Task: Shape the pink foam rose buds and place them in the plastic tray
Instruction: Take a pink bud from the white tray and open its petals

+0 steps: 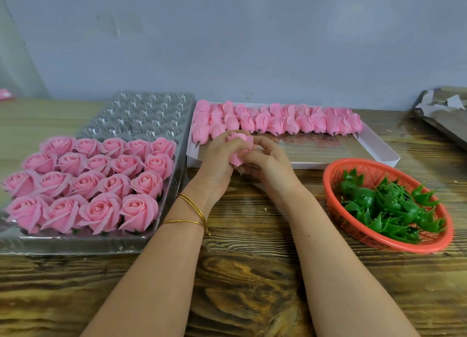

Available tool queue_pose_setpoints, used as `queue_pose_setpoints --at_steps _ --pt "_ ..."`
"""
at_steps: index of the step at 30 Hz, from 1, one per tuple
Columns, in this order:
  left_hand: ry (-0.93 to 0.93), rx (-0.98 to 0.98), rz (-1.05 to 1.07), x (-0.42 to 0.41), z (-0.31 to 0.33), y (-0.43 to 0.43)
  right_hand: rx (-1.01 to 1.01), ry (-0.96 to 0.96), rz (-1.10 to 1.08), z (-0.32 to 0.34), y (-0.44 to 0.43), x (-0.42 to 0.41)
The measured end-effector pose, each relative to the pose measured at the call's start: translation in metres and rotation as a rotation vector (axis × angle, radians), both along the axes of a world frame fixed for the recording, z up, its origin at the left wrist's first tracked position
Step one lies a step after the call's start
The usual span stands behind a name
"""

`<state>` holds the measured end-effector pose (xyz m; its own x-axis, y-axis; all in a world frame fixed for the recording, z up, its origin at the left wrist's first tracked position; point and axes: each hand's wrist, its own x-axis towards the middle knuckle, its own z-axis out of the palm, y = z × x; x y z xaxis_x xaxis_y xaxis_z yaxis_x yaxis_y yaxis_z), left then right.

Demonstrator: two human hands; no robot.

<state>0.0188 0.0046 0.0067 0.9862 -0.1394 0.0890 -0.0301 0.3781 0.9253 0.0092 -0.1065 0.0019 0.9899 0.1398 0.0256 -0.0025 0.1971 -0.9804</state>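
One pink foam rose bud is held between both hands above the table's middle. My left hand grips it from the left, and my right hand curls round it from the right, fingers on its petals. A short dark stem pokes out below the bud. The clear plastic tray lies at the left; several opened pink roses fill its near rows, and its far cups hold nothing. Several closed pink buds lie in rows in a white flat box behind my hands.
An orange mesh basket with several green plastic calyxes sits at the right. Grey cardboard lies at the far right by the wall. The wooden table runs to the grey wall. Gold bangles ring my left wrist.
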Motion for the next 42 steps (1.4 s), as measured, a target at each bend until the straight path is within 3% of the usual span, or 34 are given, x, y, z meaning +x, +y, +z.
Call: queue_pose_setpoints --at_steps 10,17,20,42 --pt "0.070 0.061 0.129 0.005 -0.008 -0.003 0.029 0.038 -0.030 0.001 0.000 0.001" --pt "0.042 0.126 0.169 0.008 -0.012 -0.005 -0.301 -0.111 -0.173 -0.006 0.004 0.003" --pt "0.033 0.141 0.167 0.008 -0.012 -0.004 -0.346 -0.140 -0.178 -0.006 0.003 0.003" --pt "0.059 0.065 0.201 0.006 -0.009 0.000 -0.177 -0.091 -0.071 0.000 0.004 -0.002"
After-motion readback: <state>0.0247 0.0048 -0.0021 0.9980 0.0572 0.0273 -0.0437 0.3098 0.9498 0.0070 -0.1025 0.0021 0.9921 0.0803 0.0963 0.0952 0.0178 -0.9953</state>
